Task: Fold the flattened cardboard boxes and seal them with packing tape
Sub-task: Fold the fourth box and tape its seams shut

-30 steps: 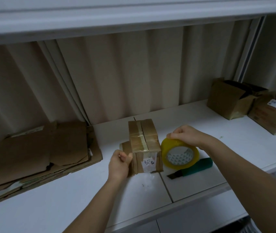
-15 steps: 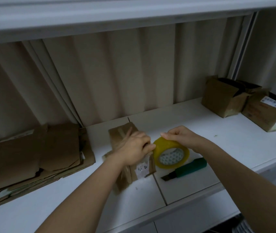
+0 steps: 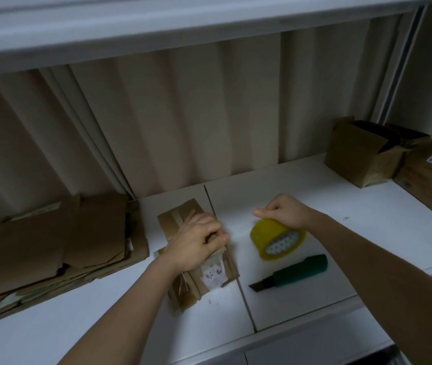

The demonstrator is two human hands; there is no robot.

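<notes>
Left hand [image 3: 196,242] curled and pressing down on small cardboard box [image 3: 199,262], mid-counter [image 3: 367,233]. Right hand [image 3: 284,210] pinched around top of yellow packing tape roll [image 3: 275,239], just right of box. Green utility knife [image 3: 292,272] lies near the roll.

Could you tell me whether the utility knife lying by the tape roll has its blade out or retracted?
Out. A dark blade tip projects from the left end of the green utility knife, which lies flat on the white shelf.
</notes>
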